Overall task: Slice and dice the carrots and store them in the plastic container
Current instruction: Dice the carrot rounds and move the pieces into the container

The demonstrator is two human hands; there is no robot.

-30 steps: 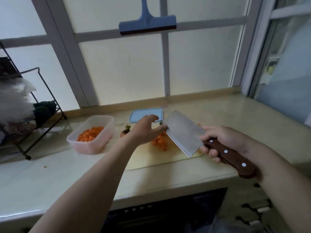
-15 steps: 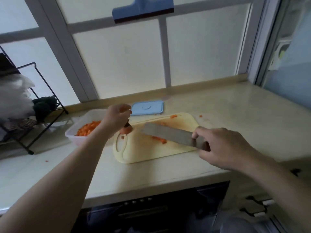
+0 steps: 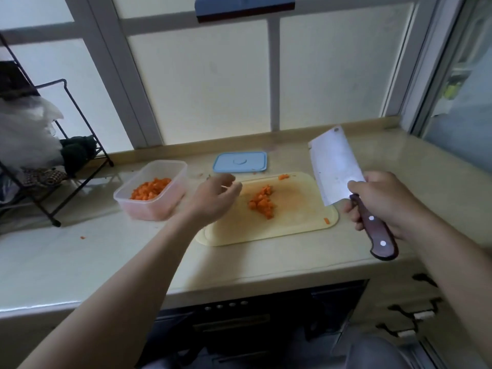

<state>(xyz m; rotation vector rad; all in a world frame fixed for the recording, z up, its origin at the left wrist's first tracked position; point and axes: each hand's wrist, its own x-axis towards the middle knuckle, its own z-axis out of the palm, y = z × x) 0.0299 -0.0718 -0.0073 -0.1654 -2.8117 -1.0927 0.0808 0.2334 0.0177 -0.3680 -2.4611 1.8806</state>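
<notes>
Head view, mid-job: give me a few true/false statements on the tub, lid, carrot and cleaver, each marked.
1. The lid is on the tub. False: the lid lies on the counter behind the board, and the tub is open.
2. The right hand grips the cleaver. True.
3. The left hand holds a whole carrot. False: its fingers are relaxed over the board's left end, and nothing shows in it.
4. Carrot dice lie on the board, and more are in the tub. True.
5. The cleaver's blade rests flat on the board. False: it is raised, tip pointing up and away from the person.
</notes>
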